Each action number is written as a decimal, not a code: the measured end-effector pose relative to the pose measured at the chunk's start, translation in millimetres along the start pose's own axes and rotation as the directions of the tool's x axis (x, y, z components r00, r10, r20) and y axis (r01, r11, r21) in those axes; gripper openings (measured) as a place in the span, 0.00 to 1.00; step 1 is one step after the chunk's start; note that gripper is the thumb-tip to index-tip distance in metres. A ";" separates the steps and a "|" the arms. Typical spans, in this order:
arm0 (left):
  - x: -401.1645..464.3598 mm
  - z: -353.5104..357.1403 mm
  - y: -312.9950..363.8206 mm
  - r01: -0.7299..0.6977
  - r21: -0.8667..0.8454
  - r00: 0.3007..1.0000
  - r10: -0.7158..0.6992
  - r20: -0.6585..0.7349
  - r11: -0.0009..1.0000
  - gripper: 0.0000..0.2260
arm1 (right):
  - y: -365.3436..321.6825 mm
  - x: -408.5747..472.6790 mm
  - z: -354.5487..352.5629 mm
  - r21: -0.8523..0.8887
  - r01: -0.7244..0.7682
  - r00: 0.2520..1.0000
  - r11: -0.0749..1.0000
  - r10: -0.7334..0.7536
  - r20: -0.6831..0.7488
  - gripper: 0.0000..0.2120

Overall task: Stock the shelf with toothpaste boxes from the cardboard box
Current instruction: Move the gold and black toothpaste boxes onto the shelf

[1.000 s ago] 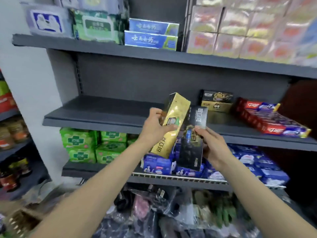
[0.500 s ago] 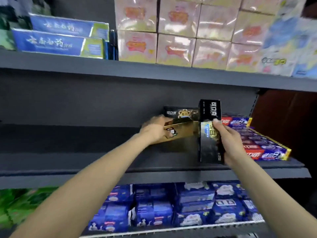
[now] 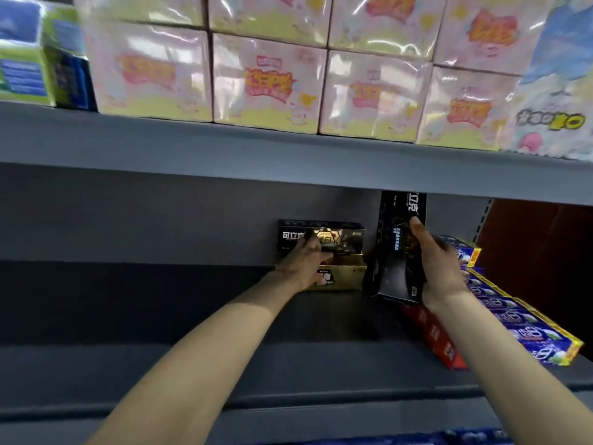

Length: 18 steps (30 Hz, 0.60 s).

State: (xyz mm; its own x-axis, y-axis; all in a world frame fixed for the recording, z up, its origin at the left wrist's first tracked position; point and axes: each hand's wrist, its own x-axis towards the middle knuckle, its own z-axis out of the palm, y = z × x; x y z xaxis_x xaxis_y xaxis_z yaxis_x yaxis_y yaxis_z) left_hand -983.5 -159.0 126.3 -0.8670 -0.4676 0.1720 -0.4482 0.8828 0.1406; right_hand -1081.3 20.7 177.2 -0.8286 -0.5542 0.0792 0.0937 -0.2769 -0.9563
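Observation:
A gold toothpaste box (image 3: 343, 277) lies flat at the back of the dark grey shelf (image 3: 128, 303), below a black-and-gold box (image 3: 346, 234) stacked there. My left hand (image 3: 305, 261) rests on the gold box's left end, fingers around it. My right hand (image 3: 436, 268) grips a black toothpaste box (image 3: 396, 252) held upright, just right of that stack, its top reaching the shelf board above. The cardboard box is out of view.
Red and blue toothpaste boxes (image 3: 519, 319) lie in a row at the shelf's right. Pink wrapped packs (image 3: 266, 81) fill the upper shelf (image 3: 192, 146), blue-green boxes (image 3: 25, 69) at its left. Blue packs (image 3: 449, 438) peek from the shelf below.
My left hand has pushed the gold box flat to the shelf's back under the black-and-gold box. My right hand has carried the black box deeper in. The view has moved closer and up.

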 end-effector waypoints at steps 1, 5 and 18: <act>2.6 1.0 0.7 -0.003 0.004 1.000 0.003 -0.010 1.000 0.28 | 0.3 5.0 -0.8 0.008 -0.004 1.000 1.000 0.003 0.022 0.18; 7.9 6.5 4.0 -0.037 0.150 0.996 0.049 -0.076 0.988 0.27 | 1.4 21.9 -1.0 -0.010 -0.028 0.998 1.000 0.029 0.053 0.16; -12.0 5.7 -1.7 0.188 -0.092 0.919 -0.208 -0.334 0.978 0.21 | -1.0 50.2 7.0 -0.417 0.193 0.951 0.888 -0.065 0.304 0.12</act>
State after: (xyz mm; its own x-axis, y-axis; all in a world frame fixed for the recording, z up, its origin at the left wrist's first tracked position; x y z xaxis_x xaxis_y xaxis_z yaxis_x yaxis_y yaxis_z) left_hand -973.5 -154.6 118.5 -0.6312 -0.6284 0.4546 -0.5810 0.7714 0.2596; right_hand -1119.1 -12.3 184.1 -0.6262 -0.7472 0.2226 -0.3070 -0.0261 -0.9513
